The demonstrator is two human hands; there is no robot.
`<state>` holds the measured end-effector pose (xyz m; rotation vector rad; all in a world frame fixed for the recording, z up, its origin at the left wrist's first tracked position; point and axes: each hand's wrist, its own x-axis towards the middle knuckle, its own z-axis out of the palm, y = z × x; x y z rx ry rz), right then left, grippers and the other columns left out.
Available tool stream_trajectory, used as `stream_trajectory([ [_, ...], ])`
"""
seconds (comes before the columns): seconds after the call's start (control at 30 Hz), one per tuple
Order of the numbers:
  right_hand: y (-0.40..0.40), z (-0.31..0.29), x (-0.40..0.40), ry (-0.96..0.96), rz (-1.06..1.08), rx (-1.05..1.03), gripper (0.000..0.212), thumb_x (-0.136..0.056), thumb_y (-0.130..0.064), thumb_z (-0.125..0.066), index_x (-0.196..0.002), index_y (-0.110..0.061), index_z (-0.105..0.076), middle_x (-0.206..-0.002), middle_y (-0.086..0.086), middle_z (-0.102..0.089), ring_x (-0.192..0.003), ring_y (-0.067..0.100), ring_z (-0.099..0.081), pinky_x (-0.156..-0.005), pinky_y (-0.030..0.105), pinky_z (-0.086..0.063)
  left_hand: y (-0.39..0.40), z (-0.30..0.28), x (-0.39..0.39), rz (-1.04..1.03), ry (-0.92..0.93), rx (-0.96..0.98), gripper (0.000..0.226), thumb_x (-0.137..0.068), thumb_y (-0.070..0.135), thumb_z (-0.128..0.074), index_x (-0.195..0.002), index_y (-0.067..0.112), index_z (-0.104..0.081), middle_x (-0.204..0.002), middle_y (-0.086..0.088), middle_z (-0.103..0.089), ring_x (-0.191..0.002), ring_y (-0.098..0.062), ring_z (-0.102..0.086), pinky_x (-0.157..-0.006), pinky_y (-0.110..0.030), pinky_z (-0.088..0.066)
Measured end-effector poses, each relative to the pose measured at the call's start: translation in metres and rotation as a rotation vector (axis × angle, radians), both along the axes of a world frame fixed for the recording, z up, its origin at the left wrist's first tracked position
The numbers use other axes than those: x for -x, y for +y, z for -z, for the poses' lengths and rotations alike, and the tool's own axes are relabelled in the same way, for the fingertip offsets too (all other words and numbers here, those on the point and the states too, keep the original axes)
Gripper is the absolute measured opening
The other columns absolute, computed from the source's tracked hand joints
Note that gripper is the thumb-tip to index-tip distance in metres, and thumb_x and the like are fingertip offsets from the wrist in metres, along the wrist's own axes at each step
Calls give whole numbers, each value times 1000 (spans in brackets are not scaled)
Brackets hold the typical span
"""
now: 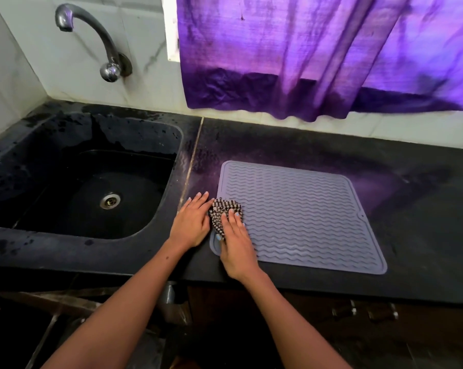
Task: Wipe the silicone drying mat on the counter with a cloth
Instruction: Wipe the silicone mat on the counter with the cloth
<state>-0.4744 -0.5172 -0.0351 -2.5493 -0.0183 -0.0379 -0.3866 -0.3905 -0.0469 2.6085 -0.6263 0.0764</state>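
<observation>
A grey silicone drying mat [305,217] with wavy ridges lies flat on the black counter [424,209]. A small black-and-white checked cloth [221,210] sits bunched on the mat's left edge. My right hand [235,245] lies on the cloth with fingers straight, pressing it down onto the mat, thumb on the mat's near-left corner. My left hand [191,222] rests flat on the counter just left of the mat, its fingertips beside the cloth. Part of the cloth is hidden under my right hand.
A black sink [73,182] with a metal drain [109,200] is set into the counter to the left. A curved tap [91,35] is on the tiled wall above it. A purple curtain [318,54] hangs behind the mat.
</observation>
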Motion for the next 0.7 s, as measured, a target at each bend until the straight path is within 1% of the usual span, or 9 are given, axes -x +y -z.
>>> stream_trajectory([
  [0.07, -7, -12, -4, 8, 199, -500, 43, -98, -11, -40, -142, -7, -37, -150, 9, -34, -142, 19, -28, -113, 20, -19, -1, 2, -1, -24, 1, 35, 71, -79, 37, -11, -134, 12, -48, -146, -7, -39, -139, -22, -31, -116, -33, -13],
  [0.13, -20, -30, -11, 7, 502, -1029, 35, -98, -9, -41, -132, -4, -48, -137, 13, -51, -129, 25, -46, -107, 25, -34, -2, 3, -2, -52, 14, 59, 60, -85, 32, -19, -134, 13, -49, -147, -6, -39, -139, -21, -30, -116, -33, -13],
  [0.17, -29, -35, -13, -6, 589, -1115, 35, -99, -11, -40, -132, -4, -49, -135, 12, -53, -126, 25, -49, -107, 29, -37, -4, 4, -2, -66, 20, 64, 57, -86, 31, -23, -134, 14, -48, -147, -5, -39, -140, -20, -29, -116, -33, -13],
  [0.23, -48, -40, -9, -40, 524, -874, 39, -99, -15, -39, -138, -9, -43, -140, 4, -48, -132, 19, -42, -113, 32, -32, -9, 4, 1, -104, 27, 50, 59, -86, 37, -21, -136, 16, -46, -149, -2, -36, -141, -17, -26, -116, -34, -12],
  [0.33, -66, -31, 4, -110, 250, -287, 49, -99, -15, -38, -147, -10, -26, -155, 5, -25, -144, 16, -20, -118, 26, -13, -14, 7, 6, -152, 15, -17, 76, -80, 51, -5, -141, 21, -38, -152, 2, -29, -143, -14, -19, -117, -34, -8],
  [0.43, -63, -7, 19, 30, 73, 161, 55, -99, -29, -17, -150, -12, -4, -159, 9, 2, -147, 19, 4, -118, 29, 7, -16, 9, 7, -166, 18, -62, 83, -75, 55, 2, -144, 22, -32, -155, 3, -23, -144, -13, -13, -117, -34, -4],
  [0.5, -59, 1, 25, 14, 64, 261, 75, -83, -46, 4, -150, -13, 2, -158, 11, 6, -147, 22, 9, -112, 30, 14, -17, 10, 8, -171, 21, -104, 87, -73, 55, 7, -145, 22, -27, -156, 3, -18, -145, -13, -10, -117, -35, -2],
  [0.57, -61, 6, 22, 8, 63, 275, 87, -73, -52, 9, -150, -13, 3, -158, 12, 7, -146, 23, 10, -111, 31, 15, -21, 11, 8, -190, 40, -126, 88, -71, 55, 9, -146, 23, -24, -157, 4, -15, -145, -12, -7, -117, -36, 0],
  [0.7, -66, 2, 18, 57, 44, 276, 64, -96, -43, -18, -151, -14, 1, -159, 9, 7, -146, 20, 11, -112, 30, 13, -31, 8, 8, -262, 112, -109, 74, -81, 51, -4, -147, 24, -23, -157, 5, -13, -145, -12, -4, -117, -38, 3],
])
